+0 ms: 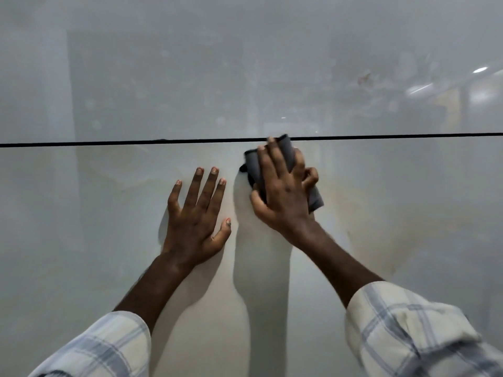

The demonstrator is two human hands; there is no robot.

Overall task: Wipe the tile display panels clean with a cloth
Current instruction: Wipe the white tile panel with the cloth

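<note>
Checked sleeves [103, 346] frame the view. Left hand [194, 221] is braced, fingers spread, on the lower panel [81, 227]; the cloth [283, 159] is pressed at the seam [109, 143] by flattened right-hand fingers [275, 159]. Upper panel [163, 63] smudges suggest much is left.

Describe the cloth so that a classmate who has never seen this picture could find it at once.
Find the black seam that runs across the glossy tile panels. Just below it, right of centre, the right hand presses a folded cloth onto the lower panel, its top edge reaching the seam. It is the only dark grey, soft thing there; the left hand beside it lies flat and bare.
</note>
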